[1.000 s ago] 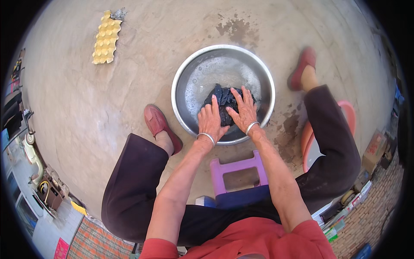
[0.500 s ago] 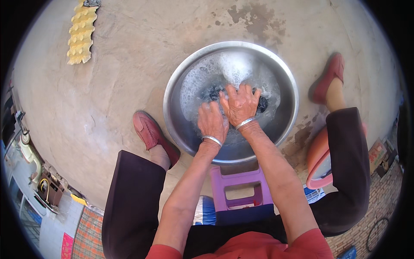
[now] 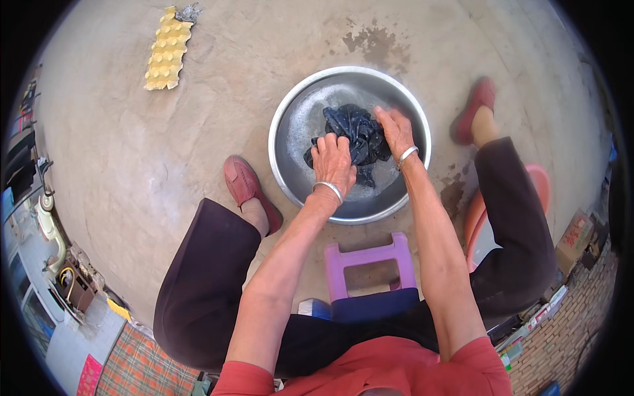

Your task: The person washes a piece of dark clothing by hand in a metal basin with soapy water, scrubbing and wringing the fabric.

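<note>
A wide metal basin stands on the floor in front of me, with foamy water in it. Wet dark cloth lies bunched in the middle of the basin, partly above the water. My left hand presses on its near left part, fingers curled into the fabric. At the right side of the bundle is my right hand, fingers apart and slightly bent, nearest to the cloth's right edge. Whether its fingertips touch the fabric is hard to tell. Each wrist wears a silvery bracelet.
A purple plastic stool stands between my legs, just behind the basin. By my right leg is a pink tub, partly hidden. A yellow egg tray lies at the far left, and wet patches mark the concrete floor.
The dark cloth, mostly under water and hands before, now shows as a raised bundle. My hands have moved apart, the right one outward to the cloth's right side.
</note>
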Available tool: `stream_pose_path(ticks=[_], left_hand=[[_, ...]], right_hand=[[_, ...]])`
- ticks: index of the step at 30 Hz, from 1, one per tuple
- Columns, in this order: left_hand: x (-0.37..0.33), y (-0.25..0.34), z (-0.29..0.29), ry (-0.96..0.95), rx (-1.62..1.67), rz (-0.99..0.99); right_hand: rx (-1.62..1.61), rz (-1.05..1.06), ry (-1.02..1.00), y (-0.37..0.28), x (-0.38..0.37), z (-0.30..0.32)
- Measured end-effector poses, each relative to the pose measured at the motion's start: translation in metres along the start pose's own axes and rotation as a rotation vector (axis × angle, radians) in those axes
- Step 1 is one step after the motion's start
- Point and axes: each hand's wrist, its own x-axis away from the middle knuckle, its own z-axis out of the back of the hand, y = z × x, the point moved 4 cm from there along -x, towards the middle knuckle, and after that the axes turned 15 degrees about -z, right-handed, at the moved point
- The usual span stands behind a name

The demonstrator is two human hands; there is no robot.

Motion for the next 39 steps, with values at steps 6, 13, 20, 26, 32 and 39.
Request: stream_pose_path(ticks=[6,13,20,26,32,39], left_hand=[[0.047,0.007,-0.027,0.102,0.122,-0.254],[0.064,-0.007,-0.067,-0.220,-0.050,0.178],[0.014,-0.040,-0.077,-0.270,0.017,0.286],[-0.011,-0.067,-0.061,-0.267,0.151,0.226],[-0.026,-0.033,-0.012,-0.062,0.071,0.116],[0.017,0.015,-0.009,-0.064,-0.189,-0.292]], right_hand=[[0.647,0.230,0.092,0.024,0.073,-0.009],[0.568,0.484,0.266,0.048,0.100,-0.054],[0.627,0.552,0.336,0.020,0.046,-0.069],[1.092,0.079,-0.144,-0.027,0.006,-0.080],[0.302,0.073,0.016,-0.021,-0.016,-0.044],[0.475,0.092,0.154,0.018,0.040,0.010]])
